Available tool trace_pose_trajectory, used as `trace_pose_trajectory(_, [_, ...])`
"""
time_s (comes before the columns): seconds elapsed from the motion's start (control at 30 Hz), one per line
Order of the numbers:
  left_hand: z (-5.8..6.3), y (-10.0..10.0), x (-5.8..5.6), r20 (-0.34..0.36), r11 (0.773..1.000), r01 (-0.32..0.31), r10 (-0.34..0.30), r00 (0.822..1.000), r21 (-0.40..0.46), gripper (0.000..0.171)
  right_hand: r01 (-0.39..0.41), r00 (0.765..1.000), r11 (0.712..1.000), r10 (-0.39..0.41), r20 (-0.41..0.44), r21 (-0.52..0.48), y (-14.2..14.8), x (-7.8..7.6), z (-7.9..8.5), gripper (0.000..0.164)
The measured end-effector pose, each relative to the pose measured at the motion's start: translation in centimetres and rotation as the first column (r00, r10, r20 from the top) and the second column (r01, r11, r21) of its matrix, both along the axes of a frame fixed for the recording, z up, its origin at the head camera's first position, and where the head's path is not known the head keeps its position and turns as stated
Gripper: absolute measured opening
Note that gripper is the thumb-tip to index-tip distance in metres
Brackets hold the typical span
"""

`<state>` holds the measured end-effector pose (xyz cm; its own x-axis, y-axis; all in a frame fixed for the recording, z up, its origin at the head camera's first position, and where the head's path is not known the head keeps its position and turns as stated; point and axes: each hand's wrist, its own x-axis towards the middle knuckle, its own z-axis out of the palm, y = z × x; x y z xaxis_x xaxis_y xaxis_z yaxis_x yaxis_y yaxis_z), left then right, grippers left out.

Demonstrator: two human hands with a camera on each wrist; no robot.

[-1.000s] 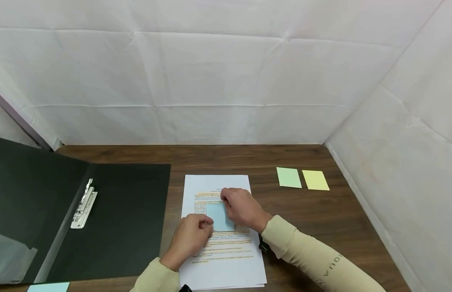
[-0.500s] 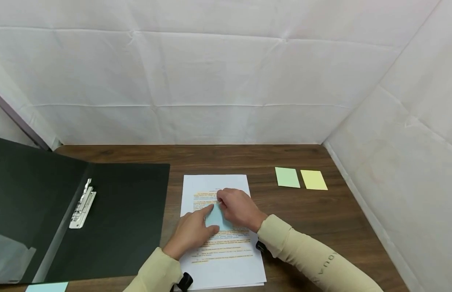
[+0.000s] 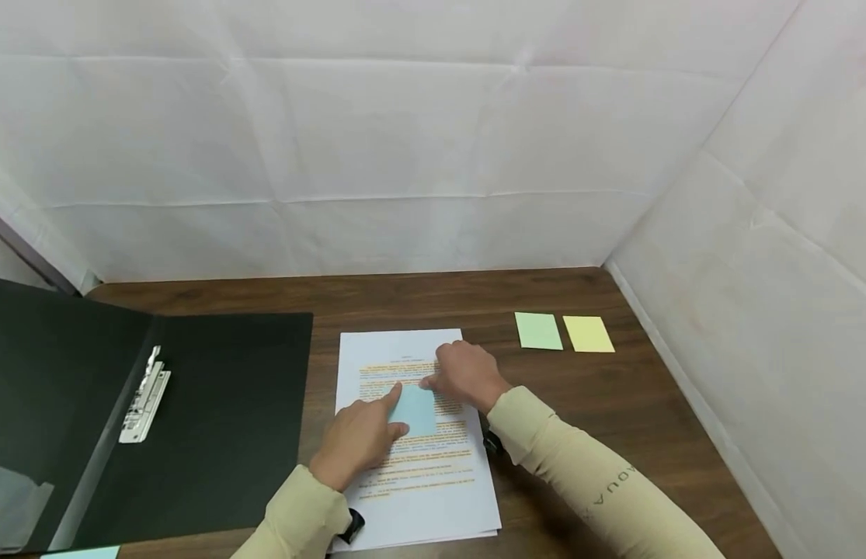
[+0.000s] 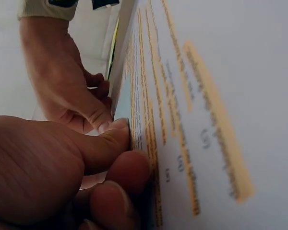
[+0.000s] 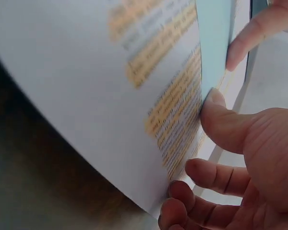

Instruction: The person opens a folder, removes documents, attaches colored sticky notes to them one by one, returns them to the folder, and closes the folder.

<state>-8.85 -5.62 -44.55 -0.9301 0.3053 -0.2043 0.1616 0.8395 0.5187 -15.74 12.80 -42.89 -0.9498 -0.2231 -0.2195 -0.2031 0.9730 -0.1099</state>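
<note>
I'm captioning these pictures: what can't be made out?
Printed text on white paper: too small in head view, blurred in wrist views.
Whatever lies under the blue note, head view: covered by it.
Left part of black folder, head view: cut off by the edge.
Pale blue piece, head view: cut off by bottom edge.

The blue note (image 3: 415,411), green note (image 3: 539,331) and yellow note (image 3: 589,334) are smooth, matt paper, as are the printed sheets (image 3: 436,508). The folder (image 3: 230,427) resembles smooth plastic with a shiny metal clip (image 3: 146,404); the tabletop (image 3: 635,411) is wood-grained, the wall covering (image 3: 377,140) creased and cloth-like.
</note>
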Motion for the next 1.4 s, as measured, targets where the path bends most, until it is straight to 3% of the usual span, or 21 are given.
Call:
trace_pose_trajectory(0.27, [-0.3,-0.1,-0.3,-0.024,1.000,0.009,-0.009,1.000,-0.005,0.065,-0.057,0.998,0.996,0.054,0.037,0.070,0.0,2.9,-0.2,0.052])
trace_pose_trajectory(0.4, [-0.4,-0.6,-1.0,0.023,1.000,-0.005,0.005,1.000,0.015,0.072,-0.108,0.994,0.993,0.109,-0.003,0.047,-0.3,3.7,-0.4,0.047])
trace_pose_trajectory(0.5, [0.0,-0.9,-0.7,0.085,0.999,-0.032,0.029,0.996,0.036,0.077,-0.153,0.987,0.988,0.152,-0.055,-0.010,-0.2,4.1,-0.6,0.043])
trace_pose_trajectory(0.57, [0.5,-1.0,0.2,0.096,0.999,-0.041,0.039,0.995,0.017,0.076,-0.179,0.982,0.981,0.174,-0.075,-0.074,0.2,4.5,-0.6,0.039])
trace_pose_trajectory(0.63, [1.0,-0.8,1.6,0.062,0.999,-0.029,0.030,0.998,-0.016,0.072,-0.187,0.981,0.971,0.177,-0.084,-0.147,0.8,5.1,-0.4,0.035])
trace_pose_trajectory(0.77, [1.3,0.2,4.8,-0.038,0.996,0.058,-0.061,0.997,-0.073,0.070,-0.149,0.988,0.958,0.133,-0.080,-0.244,2.2,6.3,0.3,0.023])
trace_pose_trajectory(0.87, [0.8,0.9,6.6,0.001,0.989,0.122,-0.122,0.992,-0.089,0.082,-0.134,0.991,0.959,0.124,-0.053,-0.251,3.2,6.9,0.7,0.019])
trace_pose_trajectory(0.97, [0.0,1.4,7.5,0.076,0.985,0.128,-0.119,0.990,-0.117,0.094,-0.123,0.992,0.962,0.126,-0.006,-0.245,4.1,7.8,0.9,0.021])
trace_pose_trajectory(1.07, [-0.6,1.7,7.8,0.062,0.982,0.107,-0.098,0.993,-0.155,0.098,-0.040,0.997,0.959,0.057,0.055,-0.280,4.7,8.6,0.9,0.023])
trace_pose_trajectory(1.17, [-0.9,1.9,7.7,0.016,0.979,0.090,-0.089,0.996,-0.185,0.093,0.090,0.991,0.921,-0.047,0.122,-0.378,4.8,9.4,0.9,0.027])
trace_pose_trajectory(1.27, [-0.9,2.1,7.6,-0.013,0.974,0.086,-0.091,0.996,-0.208,0.086,0.183,0.976,0.846,-0.095,0.196,-0.501,4.6,9.9,0.8,0.034])
trace_pose_trajectory(1.4, [-0.9,2.3,7.6,-0.014,0.970,0.100,-0.105,0.994,-0.221,0.092,0.282,0.950,0.743,-0.129,0.283,-0.607,4.3,10.4,1.0,0.039])
